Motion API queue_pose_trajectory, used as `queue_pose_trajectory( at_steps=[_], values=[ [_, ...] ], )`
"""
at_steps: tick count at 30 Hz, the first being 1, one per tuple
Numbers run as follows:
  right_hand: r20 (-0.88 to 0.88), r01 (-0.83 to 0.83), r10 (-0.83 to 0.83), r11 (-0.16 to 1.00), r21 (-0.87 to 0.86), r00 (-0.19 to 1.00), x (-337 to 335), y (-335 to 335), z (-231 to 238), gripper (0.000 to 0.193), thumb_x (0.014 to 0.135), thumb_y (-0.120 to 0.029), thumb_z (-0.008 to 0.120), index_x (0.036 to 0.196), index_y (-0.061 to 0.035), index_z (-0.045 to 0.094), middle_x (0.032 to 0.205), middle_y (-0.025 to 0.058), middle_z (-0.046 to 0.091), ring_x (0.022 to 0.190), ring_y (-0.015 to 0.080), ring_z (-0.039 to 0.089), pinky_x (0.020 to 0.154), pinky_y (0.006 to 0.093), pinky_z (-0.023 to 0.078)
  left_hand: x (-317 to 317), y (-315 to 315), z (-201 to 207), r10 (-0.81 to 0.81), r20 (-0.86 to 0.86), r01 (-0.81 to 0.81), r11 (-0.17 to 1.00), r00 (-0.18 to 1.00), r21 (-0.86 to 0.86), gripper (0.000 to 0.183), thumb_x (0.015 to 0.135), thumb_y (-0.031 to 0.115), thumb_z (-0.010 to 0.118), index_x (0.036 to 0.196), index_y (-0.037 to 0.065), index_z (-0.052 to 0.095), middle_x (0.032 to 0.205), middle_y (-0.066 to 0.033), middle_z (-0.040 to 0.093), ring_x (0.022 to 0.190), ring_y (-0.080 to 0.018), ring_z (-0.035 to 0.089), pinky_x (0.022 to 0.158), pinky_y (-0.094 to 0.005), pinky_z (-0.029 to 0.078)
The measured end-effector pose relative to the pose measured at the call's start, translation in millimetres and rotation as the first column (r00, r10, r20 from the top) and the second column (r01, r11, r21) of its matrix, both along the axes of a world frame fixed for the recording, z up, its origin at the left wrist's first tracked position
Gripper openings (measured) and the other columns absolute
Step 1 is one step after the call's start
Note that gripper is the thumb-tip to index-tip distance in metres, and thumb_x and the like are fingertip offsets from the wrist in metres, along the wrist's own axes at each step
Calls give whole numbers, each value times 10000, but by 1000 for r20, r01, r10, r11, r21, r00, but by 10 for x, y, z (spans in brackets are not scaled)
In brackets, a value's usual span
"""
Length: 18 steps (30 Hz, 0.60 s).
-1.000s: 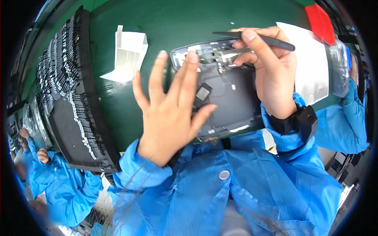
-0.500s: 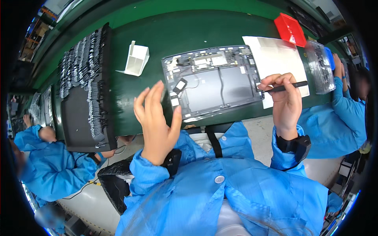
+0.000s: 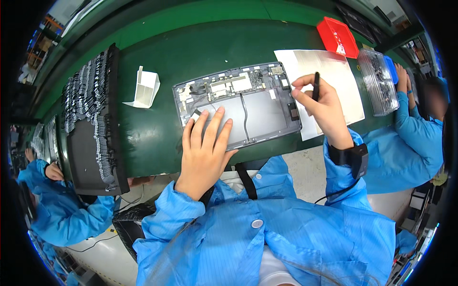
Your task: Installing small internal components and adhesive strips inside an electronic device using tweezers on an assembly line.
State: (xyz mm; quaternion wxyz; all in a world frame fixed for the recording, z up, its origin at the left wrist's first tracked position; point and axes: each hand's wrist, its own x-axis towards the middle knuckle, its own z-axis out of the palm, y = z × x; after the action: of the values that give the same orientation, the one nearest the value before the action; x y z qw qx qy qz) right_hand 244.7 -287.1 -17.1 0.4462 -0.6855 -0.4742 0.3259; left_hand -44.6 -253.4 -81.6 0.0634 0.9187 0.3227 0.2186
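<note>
An opened tablet housing (image 3: pixel 262 117) lies on the green bench in front of me, its inside facing up. A circuit board (image 3: pixel 234 86) runs along its far side, and a dark cable crosses the grey inner plate. My left hand (image 3: pixel 202 157) rests with spread fingers over the housing's near left part, fingertips by a small dark piece with a white face, which it partly covers. Just off the right edge of the housing, my right hand (image 3: pixel 327 112) has its fingers curled round a black pen-shaped tool (image 3: pixel 316 86), which points upward; its lower end is hidden in the hand.
A black tray (image 3: pixel 90 128) with rows of small dark parts stands at left. A folded white card (image 3: pixel 145 89) lies beyond my left hand. At right are white sheets (image 3: pixel 343 90), a red bin (image 3: pixel 338 38) and a clear box (image 3: pixel 379 83). Co-workers in blue sit on both sides.
My left hand has come down to the right onto the housing. My right hand has drawn up off its right edge, and the tool has turned from level to upright.
</note>
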Motion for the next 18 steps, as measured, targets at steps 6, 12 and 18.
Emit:
queue_pose_trajectory(
  at_steps=[6, 12, 18],
  values=[
    [452, -197, 106, 968, 158, 886, -89, 602, -274, 262, 840, -167, 765, 990, 33, 689, 884, 115, 679, 677, 226, 625, 648, 323, 503, 230, 139, 586, -40, 261, 134, 927, 964, -352, 480, 918, 225, 626, 1346, 27, 537, 1476, -180, 444, 1384, -421, 339, 1148, -519, 276],
    [541, -79, -23, 983, 165, 841, -20, 681, -294, 197, 894, -147, 710, 982, 29, 705, 816, 118, 678, 668, 227, 646, 637, 329, 510, 1124, 1112, 333, -37, 350, 125, 965, 936, -231, 300, 875, 166, 637, 1155, 62, 611, 1398, -111, 554, 1321, -418, 391, 1103, -489, 324],
    [171, 99, -128, 981, 167, 977, -50, 654, -444, 109, 918, -69, 686, 973, 24, 701, 803, 78, 660, 617, 121, 609, 588, 279, 485, 1549, 1094, -22, -28, 422, 129, 969, 906, -212, 206, 807, 143, 696, 978, 34, 731, 1400, -121, 580, 1301, -435, 416, 1070, -526, 378]
  ],
)
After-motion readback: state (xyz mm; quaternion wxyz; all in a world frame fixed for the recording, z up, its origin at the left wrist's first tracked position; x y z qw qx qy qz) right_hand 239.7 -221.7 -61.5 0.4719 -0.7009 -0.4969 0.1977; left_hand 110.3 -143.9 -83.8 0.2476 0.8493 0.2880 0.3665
